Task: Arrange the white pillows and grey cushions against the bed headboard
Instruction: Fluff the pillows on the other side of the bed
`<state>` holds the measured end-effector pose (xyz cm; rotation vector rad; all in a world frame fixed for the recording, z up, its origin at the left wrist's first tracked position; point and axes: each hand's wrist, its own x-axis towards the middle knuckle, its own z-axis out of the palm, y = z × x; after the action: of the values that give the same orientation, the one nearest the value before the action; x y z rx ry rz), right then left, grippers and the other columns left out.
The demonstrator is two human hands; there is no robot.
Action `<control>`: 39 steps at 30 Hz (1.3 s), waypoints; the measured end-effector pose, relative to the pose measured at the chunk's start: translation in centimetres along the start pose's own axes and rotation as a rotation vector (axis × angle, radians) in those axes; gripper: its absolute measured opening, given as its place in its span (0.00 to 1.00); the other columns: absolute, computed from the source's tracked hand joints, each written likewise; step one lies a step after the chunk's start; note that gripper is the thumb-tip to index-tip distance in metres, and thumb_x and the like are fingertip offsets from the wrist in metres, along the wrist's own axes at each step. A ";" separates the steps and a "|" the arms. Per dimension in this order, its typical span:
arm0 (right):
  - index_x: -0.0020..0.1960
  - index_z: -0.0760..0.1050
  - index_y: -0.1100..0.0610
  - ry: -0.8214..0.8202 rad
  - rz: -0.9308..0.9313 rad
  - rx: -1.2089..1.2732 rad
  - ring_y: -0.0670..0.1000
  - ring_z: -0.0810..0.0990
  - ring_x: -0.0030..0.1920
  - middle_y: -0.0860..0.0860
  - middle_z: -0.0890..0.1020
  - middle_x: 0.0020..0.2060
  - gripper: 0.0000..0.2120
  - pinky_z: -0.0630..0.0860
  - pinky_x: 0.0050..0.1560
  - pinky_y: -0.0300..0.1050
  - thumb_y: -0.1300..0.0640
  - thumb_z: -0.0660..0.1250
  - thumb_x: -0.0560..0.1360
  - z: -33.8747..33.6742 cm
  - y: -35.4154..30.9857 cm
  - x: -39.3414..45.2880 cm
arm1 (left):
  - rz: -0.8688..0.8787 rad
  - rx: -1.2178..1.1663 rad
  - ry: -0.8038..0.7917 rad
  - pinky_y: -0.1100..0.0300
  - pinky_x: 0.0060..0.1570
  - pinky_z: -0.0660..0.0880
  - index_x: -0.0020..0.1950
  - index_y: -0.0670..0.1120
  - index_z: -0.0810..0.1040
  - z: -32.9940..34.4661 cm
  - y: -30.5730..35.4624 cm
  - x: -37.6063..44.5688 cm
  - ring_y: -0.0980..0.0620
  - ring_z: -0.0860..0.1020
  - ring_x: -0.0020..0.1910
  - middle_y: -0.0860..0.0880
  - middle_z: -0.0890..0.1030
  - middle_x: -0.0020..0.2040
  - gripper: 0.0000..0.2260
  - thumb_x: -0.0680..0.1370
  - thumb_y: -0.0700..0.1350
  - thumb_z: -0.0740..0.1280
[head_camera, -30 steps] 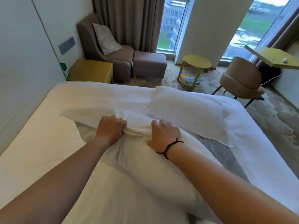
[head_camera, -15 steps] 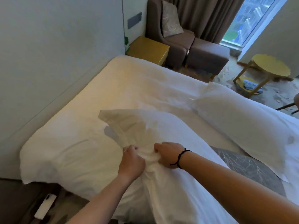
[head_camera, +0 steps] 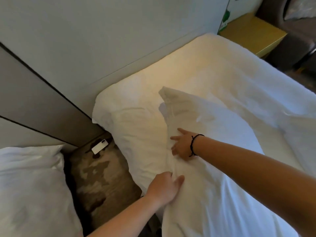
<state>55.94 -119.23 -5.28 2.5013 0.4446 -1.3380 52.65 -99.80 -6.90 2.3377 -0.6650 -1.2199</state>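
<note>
A white phone (head_camera: 99, 147) lies on the patterned brown carpet (head_camera: 100, 178), well to the left of the fingers. A yellow bedside table (head_camera: 253, 33) stands far above and right of the fingers, a green-and-white item (head_camera: 225, 21) at its left edge. A brown armchair (head_camera: 294, 26) stands beyond it.

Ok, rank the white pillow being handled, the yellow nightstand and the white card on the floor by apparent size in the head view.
1. White pillow, by far the largest.
2. Yellow nightstand; it stands farther away, so its real size is unsure.
3. White card, smallest.
</note>
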 end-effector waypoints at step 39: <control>0.46 0.70 0.53 1.142 0.589 0.700 0.52 0.71 0.40 0.49 0.76 0.40 0.07 0.67 0.45 0.47 0.58 0.55 0.80 -4.7 4.1 -10.3 | 0.511 0.416 0.513 0.55 0.33 0.64 0.38 0.53 0.67 -22.1 8.2 2.3 0.49 0.74 0.39 0.56 0.73 0.34 0.14 0.82 0.55 0.55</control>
<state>55.64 -122.64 6.20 3.3230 -0.6701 0.3215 70.54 -104.49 7.89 2.4186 -1.3029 -0.2565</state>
